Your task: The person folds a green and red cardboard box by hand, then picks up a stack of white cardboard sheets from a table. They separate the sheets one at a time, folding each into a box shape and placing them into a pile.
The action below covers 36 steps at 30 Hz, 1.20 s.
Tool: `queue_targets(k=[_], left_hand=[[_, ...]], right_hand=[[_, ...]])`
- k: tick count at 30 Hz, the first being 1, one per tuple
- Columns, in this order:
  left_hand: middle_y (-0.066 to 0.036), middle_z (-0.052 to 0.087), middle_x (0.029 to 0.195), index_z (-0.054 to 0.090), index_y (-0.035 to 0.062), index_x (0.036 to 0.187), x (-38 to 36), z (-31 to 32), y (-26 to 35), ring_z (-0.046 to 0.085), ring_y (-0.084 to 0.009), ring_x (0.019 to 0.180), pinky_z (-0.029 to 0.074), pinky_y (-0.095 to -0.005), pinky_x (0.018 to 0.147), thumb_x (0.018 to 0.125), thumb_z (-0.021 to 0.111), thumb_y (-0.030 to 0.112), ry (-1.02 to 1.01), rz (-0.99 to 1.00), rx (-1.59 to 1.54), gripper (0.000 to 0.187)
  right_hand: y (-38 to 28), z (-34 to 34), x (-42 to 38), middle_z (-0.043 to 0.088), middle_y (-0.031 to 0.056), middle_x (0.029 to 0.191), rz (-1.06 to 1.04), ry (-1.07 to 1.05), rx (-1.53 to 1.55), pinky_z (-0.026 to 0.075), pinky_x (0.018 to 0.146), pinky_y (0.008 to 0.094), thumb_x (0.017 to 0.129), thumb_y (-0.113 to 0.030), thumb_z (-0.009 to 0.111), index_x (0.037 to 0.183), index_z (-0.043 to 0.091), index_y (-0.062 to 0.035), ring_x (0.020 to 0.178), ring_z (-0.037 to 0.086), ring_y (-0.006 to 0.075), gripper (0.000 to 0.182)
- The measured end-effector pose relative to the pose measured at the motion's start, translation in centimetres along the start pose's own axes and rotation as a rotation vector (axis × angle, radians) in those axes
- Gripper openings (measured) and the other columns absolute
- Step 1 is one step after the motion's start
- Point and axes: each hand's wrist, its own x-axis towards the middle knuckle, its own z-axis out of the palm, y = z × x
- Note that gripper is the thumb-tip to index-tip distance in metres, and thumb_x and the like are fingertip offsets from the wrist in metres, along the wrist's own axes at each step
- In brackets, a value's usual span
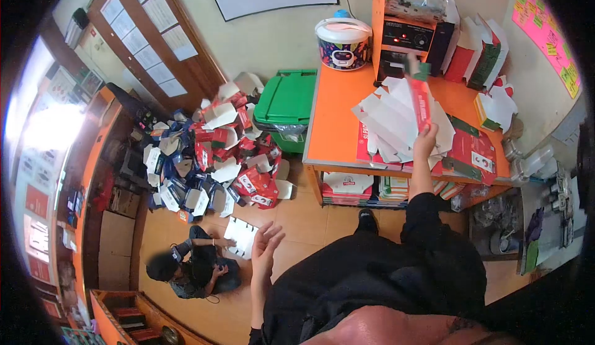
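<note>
My right hand (424,141) is closed on the near end of a narrow red carton (421,103) with white lettering and a dark green end. The carton is held over a fanned stack of flat white carton blanks (387,122) on the orange table (338,106). Flat red and green cartons (474,150) lie to the right of the stack. My left hand (266,246) is raised in the air above the floor, holding nothing, its fingers apart and slightly bent. A blurred pale shape at the carton's far end cannot be made out.
An orange machine (406,35) and a rice cooker (344,44) stand at the table's back. Left of the table are a green lidded bin (286,100) and a heap of red and blue cartons (211,153). A person (192,264) sits on the floor with a white sheet (240,236).
</note>
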Motion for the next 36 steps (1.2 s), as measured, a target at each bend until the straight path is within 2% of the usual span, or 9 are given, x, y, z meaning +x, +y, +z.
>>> queue_targets(k=[4,13,16,19,22,26,28,31,36], left_hand=[[-0.015,0.047,0.121,0.035,0.0041,0.127,0.5,-0.2,-0.4,0.051,-0.0231,0.106,0.039,-0.0322,0.091,0.083,0.053,0.001,0.028,0.069,0.084,0.047],[-0.019,0.019,0.14,0.023,0.0104,0.132,1.6,0.0,4.6,0.017,-0.0389,0.13,0.022,-0.0497,0.102,0.047,0.081,0.015,0.351,0.694,1.115,0.104],[-0.013,0.048,0.123,0.055,0.0133,0.109,0.6,-0.4,5.6,0.036,-0.0332,0.122,0.027,-0.0484,0.098,0.051,0.078,0.018,0.485,0.651,1.576,0.062],[-0.007,0.062,0.066,0.066,0.0113,0.076,0.2,-1.4,5.2,0.059,-0.0253,0.065,0.044,-0.0371,0.076,0.065,0.073,0.02,0.233,0.705,1.363,0.015],[-0.017,0.056,0.065,0.061,0.0008,0.073,-0.4,0.3,4.0,0.053,-0.0277,0.057,0.039,-0.034,0.05,0.07,0.071,0.022,-0.039,0.3,1.167,0.024],[-0.013,0.056,0.063,0.062,-0.0011,0.081,-1.1,1.2,2.7,0.055,-0.015,0.058,0.042,-0.0298,0.053,0.077,0.068,0.021,-0.326,0.103,0.984,0.023],[-0.004,0.065,0.083,0.06,0.0001,0.102,-1.8,1.3,2.1,0.058,-0.01,0.073,0.047,-0.0256,0.067,0.084,0.059,0.017,-0.248,-0.134,0.254,0.024],[0.001,0.061,0.078,0.059,0.0004,0.103,-1.5,-0.4,1.1,0.055,-0.0065,0.069,0.045,-0.0225,0.061,0.088,0.054,0.022,-0.281,-0.159,0.263,0.028],[0.003,0.052,0.062,0.059,0.0059,0.095,-1.3,0.2,0.0,0.049,-0.0062,0.053,0.038,-0.0187,0.044,0.089,0.05,0.03,-0.284,-0.335,0.068,0.026]], right_hand=[[-3.8,-2.9,-0.9,0.059,0.017,0.081,0.019,0.01,0.388,0.047,0.063,0.0405,0.09,-0.019,0.043,0.099,0.048,-0.0059,0.067,0.059,0.0335,0.017],[-12.6,-5.9,-12.5,0.061,0.0093,0.077,-0.62,-1.595,0.587,0.045,0.067,0.0277,0.074,0.002,0.055,0.084,0.06,-0.005,0.074,0.06,0.0164,0.014],[-13.1,-6.0,-13.8,0.061,0.0073,0.074,-0.64,-1.703,0.716,0.044,0.066,0.028,0.073,-0.003,0.062,0.084,0.06,-0.0057,0.073,0.06,0.0163,0.012],[-13.6,-6.0,-14.5,0.06,0.0068,0.073,-0.53,-1.597,0.47,0.044,0.067,0.0283,0.074,-0.011,0.066,0.084,0.058,-0.0057,0.073,0.059,0.0184,0.014],[-16.3,-7.0,-16.8,0.058,0.0091,0.072,-0.455,-1.47,0.782,0.045,0.063,0.0296,0.076,-0.013,0.065,0.084,0.057,-0.0049,0.069,0.059,0.019,0.014],[-18.7,-7.3,-18.0,0.06,0.0095,0.079,-0.473,-1.696,0.698,0.043,0.064,0.0288,0.077,-0.013,0.064,0.082,0.057,-0.0013,0.075,0.058,0.0177,0.014],[-19.3,-7.3,-18.7,0.059,0.008,0.079,-0.369,-1.771,0.667,0.042,0.064,0.0283,0.077,-0.011,0.064,0.08,0.058,-0.0024,0.077,0.056,0.0165,0.011],[-19.5,-6.8,-20.0,0.056,0.0006,0.069,-0.476,-1.643,1.115,0.038,0.066,0.0255,0.074,-0.002,0.065,0.08,0.059,-0.0047,0.066,0.052,0.012,0.009],[-23.8,-7.8,-20.3,0.053,0.0044,0.075,-1.158,-1.719,0.905,0.036,0.068,0.0312,0.069,-0.014,0.069,0.082,0.06,-0.0075,0.069,0.052,0.0217,0.018]])
